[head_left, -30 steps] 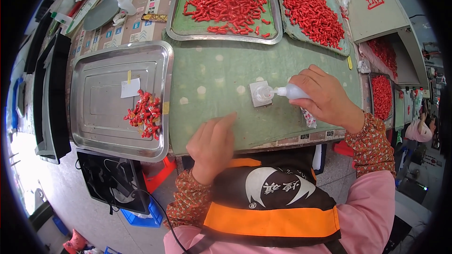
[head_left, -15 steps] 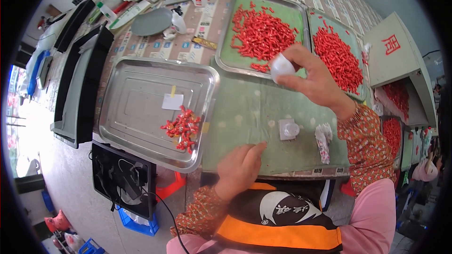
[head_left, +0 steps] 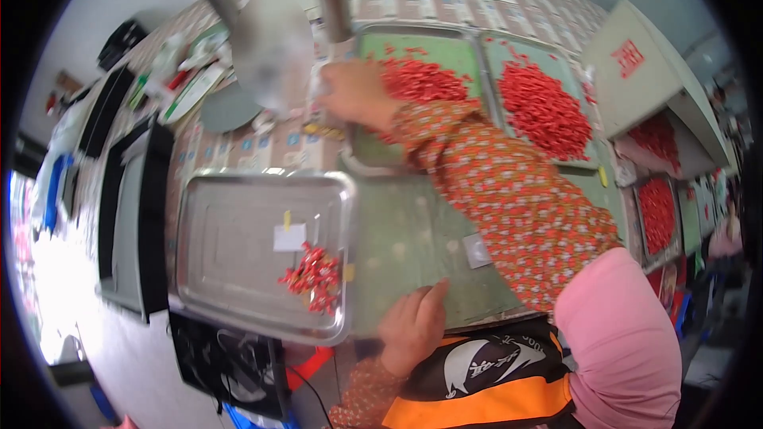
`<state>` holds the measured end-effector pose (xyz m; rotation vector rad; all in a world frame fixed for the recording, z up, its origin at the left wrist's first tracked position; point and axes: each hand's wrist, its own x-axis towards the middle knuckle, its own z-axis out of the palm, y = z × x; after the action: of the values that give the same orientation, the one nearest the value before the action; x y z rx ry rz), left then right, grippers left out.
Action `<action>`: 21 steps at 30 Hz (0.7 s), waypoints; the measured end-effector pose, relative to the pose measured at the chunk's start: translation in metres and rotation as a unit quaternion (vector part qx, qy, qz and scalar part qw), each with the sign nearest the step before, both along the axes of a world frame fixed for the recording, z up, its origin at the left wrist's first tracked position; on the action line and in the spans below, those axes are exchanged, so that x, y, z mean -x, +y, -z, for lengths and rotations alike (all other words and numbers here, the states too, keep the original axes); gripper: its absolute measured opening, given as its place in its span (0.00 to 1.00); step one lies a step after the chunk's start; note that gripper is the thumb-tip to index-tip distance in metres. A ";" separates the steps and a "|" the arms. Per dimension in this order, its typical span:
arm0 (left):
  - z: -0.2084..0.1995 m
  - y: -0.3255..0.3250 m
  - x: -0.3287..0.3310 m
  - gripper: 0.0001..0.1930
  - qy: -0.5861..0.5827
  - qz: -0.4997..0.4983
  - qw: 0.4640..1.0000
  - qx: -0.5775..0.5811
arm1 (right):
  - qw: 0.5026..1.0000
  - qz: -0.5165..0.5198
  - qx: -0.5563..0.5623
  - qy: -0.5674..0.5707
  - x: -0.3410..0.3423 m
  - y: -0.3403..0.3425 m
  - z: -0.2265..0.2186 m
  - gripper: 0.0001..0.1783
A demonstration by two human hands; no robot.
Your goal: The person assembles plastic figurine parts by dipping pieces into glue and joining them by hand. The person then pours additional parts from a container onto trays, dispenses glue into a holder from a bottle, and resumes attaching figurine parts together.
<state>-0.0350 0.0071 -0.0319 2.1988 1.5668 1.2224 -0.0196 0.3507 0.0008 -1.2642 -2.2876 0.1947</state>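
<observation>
Stretched across the green work mat (head_left: 397, 222), my right arm reaches far forward. My right hand (head_left: 358, 94) is beside the left edge of a green-lined tray (head_left: 373, 147) heaped with small glossy red pieces (head_left: 425, 79). Motion blurs its fingers, and what they hold cannot be made out. A blurred, translucent whitish shape (head_left: 274, 52) lies just left of it; I cannot tell whether they touch. On the mat's near edge rests my left hand (head_left: 413, 330), one finger stretched out, nothing seen in it. My right sleeve partly covers a small clear square object (head_left: 477, 250).
Left of the mat, a metal tray (head_left: 226, 230) holds a white paper slip (head_left: 290, 237) and a red cluster (head_left: 315, 278). Another tray of red pieces (head_left: 544, 111) stands at right, near a pale cabinet (head_left: 656, 87). A metal post (head_left: 332, 0) rises at the back.
My right hand has swung forward and left from over the near edge of the red-filled tray, where it held a white rounded object. My left hand stays near the mat's edge. The view has shifted.
</observation>
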 end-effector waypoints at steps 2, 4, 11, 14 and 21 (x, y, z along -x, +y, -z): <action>-0.004 -0.001 0.001 0.17 0.009 0.004 1.000 0.013 | 1.000 0.014 0.002 0.013 0.012 0.006 0.019 0.20; -0.007 -0.003 0.003 0.16 0.017 0.012 1.000 0.023 | 0.997 -0.003 0.075 0.004 0.019 -0.003 0.003 0.23; 0.001 -0.002 -0.008 0.11 0.008 -0.026 1.000 -0.005 | 0.985 -0.106 -0.091 0.100 -0.125 -0.087 -0.045 0.16; -0.007 -0.007 -0.016 0.11 0.000 -0.041 0.999 0.032 | 0.985 -0.092 -0.113 0.089 -0.236 -0.144 -0.056 0.10; 0.001 -0.010 -0.015 0.10 0.017 -0.078 0.997 0.023 | 0.957 0.247 -0.134 0.072 -0.477 -0.201 -0.049 0.05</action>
<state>-0.0198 -0.0027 -0.0330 2.1130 1.7919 1.1822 0.4571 0.1493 0.0494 -1.5639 -1.7391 -0.1875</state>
